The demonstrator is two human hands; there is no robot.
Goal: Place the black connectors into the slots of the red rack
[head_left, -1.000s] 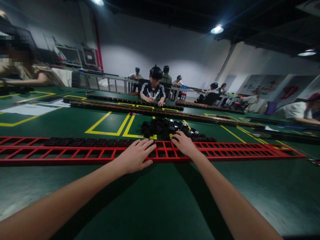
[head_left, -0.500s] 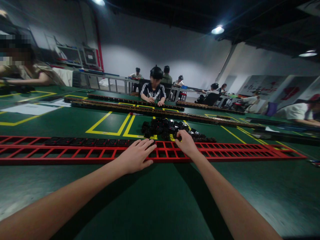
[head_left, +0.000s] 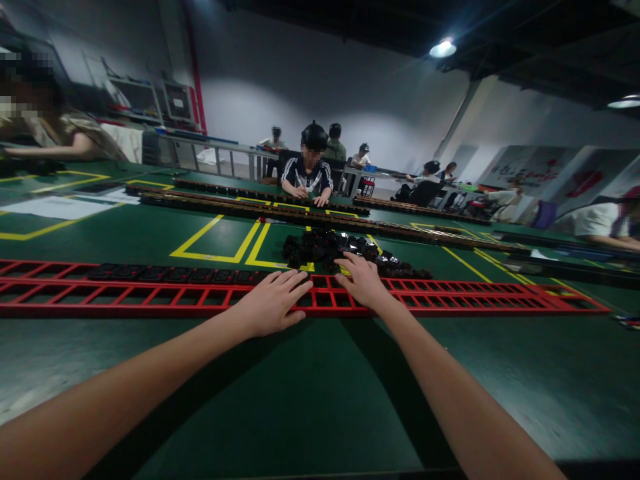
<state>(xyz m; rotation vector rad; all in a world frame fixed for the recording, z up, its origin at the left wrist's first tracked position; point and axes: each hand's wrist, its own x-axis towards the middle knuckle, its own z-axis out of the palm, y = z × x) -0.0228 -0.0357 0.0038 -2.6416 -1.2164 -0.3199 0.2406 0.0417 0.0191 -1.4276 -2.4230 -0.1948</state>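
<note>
A long red ladder-like frame [head_left: 175, 311] with two rows of slots lies across the green table. Small square black parts [head_left: 173, 274] sit side by side in its far row, left of my hands. My left hand [head_left: 270, 304] rests palm down over the frame at the right end of that row, fingers stretched out; what lies beneath them is hidden. Just behind the frame is a loose heap of black parts [head_left: 306, 249]. At its near edge hovers my right hand [head_left: 364, 283], fingers apart, with nothing visible in them.
Farther back, long dark rails [head_left: 280, 213] run across the table. Yellow tape lines [head_left: 205, 256] mark its surface. White paper [head_left: 55, 207] lies at the left. A co-worker [head_left: 311, 167] sits opposite, and another person [head_left: 75, 137] works at the far left.
My right hand has shifted slightly left along the heap, and its curled fingers have spread. My left hand stays in place on the frame. The view has tilted a little.
</note>
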